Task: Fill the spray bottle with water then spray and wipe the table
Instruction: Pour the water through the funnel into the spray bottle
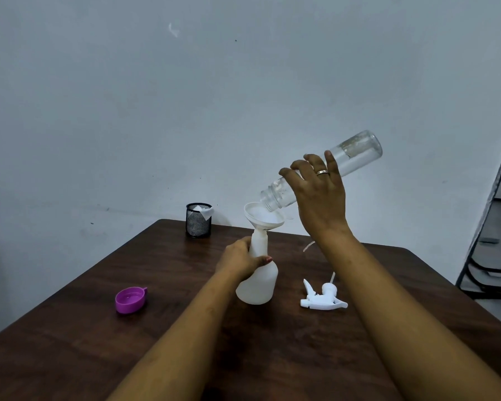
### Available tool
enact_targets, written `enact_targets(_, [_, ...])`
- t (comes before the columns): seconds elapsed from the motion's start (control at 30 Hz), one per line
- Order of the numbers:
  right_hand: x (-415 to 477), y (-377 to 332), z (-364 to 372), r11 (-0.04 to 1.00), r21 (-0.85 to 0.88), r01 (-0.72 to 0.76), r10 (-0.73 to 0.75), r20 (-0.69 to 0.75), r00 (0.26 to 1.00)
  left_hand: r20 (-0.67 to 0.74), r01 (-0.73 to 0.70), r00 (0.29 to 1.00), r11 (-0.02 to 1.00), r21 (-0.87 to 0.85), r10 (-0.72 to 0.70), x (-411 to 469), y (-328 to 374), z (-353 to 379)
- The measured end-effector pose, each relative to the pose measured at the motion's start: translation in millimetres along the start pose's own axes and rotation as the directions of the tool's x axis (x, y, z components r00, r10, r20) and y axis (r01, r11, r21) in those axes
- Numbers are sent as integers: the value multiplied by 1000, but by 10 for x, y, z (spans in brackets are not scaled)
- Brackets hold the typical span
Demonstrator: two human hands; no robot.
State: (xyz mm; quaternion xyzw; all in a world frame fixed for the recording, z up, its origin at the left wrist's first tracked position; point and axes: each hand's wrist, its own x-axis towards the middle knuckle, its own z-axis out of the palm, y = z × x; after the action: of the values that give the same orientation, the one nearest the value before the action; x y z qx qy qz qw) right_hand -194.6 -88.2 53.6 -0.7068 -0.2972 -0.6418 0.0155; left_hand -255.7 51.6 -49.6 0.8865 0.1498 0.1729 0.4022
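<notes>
Two bare forearms reached in from the near edge over the dark wooden table (70, 357). Taking the white spray bottle (259, 287) as the centre of the dial, a purple cap (131, 300) lay open side up at about 8 o'clock, well apart from it. The white trigger sprayer head (323, 298) lay on its side at 3 o'clock, near the bottle but not touching it, with its thin dip tube pointing away toward 12.

The spray bottle stood upright on the table near the middle, with its top off. The left hand (239, 260) gripped its neck from the 9 o'clock side, fingers curled behind and the thumb across the front. A white funnel (262, 217) sat in the bottle's opening.

Above and toward 1 o'clock, the right hand (320, 192) held a clear bottle (356, 153), its fingers wrapped over the middle of the body and a ring showing on one finger. That bottle was tipped steeply, base high toward 2 o'clock and open mouth down just over the funnel's rim. Whether water was running from it could not be made out.

Farther off at 11 o'clock, near the table's far edge, stood a black mesh cup (198, 225) with a white scrap (205, 212) poking from its top. Behind lay a pale wall (185, 96).
</notes>
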Motion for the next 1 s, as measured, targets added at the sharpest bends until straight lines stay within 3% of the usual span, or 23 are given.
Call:
enact_targets(0.27, [-21,-50,9,997,-2,75,-75,21,997,13,6,1000,993,116,-8,26,8,-5])
enact_targets(0.4, [-19,-39,-27,1000,5,10,-10,112,994,-19,-33,999,980,196,37,0,-8,-42])
enact_targets(0.53, [-48,-14,-164,982,-10,-189,177,400,899,8,-44,999,995,91,44,-4,-75,-106])
enact_targets(0.63, [-79,-8,-306,936,-21,-352,319,474,821,-11,-36,999,996,-80,36,-13,-170,-216])
enact_targets(0.7, [-102,-26,-374,872,27,-489,408,515,754,-25,-6,1000,997,-82,4,-44,-311,-360])
enact_targets(0.8, [-157,-53,-461,717,174,-675,500,547,671,-81,69,995,981,181,-55,-146,-562,-650])
enact_targets(0.9, [-209,-136,-581,542,358,-760,523,564,639,-101,218,975,785,580,-196,-326,-735,-906])
enact_targets(1.0, [-257,-293,-694,350,526,-775,499,596,629,-98,317,925,604,731,-367,-480,-870,-1044])
